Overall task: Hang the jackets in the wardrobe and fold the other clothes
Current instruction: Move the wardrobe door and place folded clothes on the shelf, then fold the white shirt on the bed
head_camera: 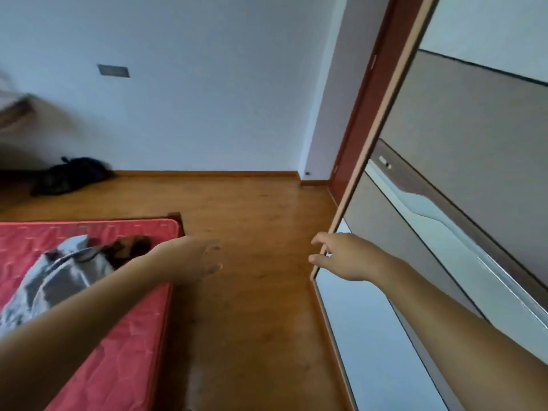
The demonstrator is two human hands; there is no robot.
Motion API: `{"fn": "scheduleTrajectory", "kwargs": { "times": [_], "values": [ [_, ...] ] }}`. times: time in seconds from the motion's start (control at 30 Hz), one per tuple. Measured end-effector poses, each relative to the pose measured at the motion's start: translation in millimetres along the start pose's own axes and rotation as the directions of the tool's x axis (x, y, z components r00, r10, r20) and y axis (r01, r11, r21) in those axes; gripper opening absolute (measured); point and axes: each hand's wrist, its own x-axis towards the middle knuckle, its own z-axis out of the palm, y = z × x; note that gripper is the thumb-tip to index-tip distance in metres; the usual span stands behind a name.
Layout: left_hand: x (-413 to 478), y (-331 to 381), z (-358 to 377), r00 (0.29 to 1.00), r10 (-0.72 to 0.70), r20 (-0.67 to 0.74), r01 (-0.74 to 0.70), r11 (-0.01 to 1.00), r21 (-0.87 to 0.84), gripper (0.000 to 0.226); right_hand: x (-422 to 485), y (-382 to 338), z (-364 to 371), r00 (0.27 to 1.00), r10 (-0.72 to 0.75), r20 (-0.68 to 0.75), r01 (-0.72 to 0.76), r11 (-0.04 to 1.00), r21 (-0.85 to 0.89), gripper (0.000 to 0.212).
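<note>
The wardrobe door (462, 149) fills the right side, grey panels in a light wooden frame. My right hand (341, 256) reaches to its near edge, fingers spread and loosely bent at the frame, holding nothing that I can see. My left hand (201, 259) hovers blurred over the wooden floor beside the bed, fingers relaxed and empty. On the red mattress (124, 336) at the left lies a grey and white garment (56, 277) with a brown garment (130, 247) behind it.
A dark heap (71, 175), a bag or clothes, lies on the floor by the far white wall. Wooden floor (252, 292) runs between the bed and the wardrobe. A dark red door frame (364, 99) stands behind the wardrobe door.
</note>
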Motion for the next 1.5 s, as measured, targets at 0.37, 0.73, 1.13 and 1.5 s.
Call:
{"fn": "scheduleTrajectory", "kwargs": {
  "times": [0.37,0.73,1.13,1.5],
  "values": [
    [-69,-200,36,0.912,-0.411,0.012,0.405,0.894,-0.189,0.057,164,-217,24,0.925,-0.337,0.178,0.358,0.928,-0.104,0.054],
    [-149,-324,84,0.716,-0.689,0.114,0.676,0.642,-0.361,0.048,270,-415,82,0.724,-0.563,0.399,0.665,0.723,-0.188,0.052],
    [-256,-293,180,0.143,-0.939,0.314,0.858,-0.041,-0.513,0.058,282,-586,186,0.215,-0.697,0.684,0.974,0.204,-0.098,0.039],
    [-284,-198,289,-0.084,-0.793,0.603,0.730,-0.461,-0.504,0.054,212,-632,322,-0.050,-0.575,0.817,0.995,-0.101,-0.010,0.050]
  ]
}}
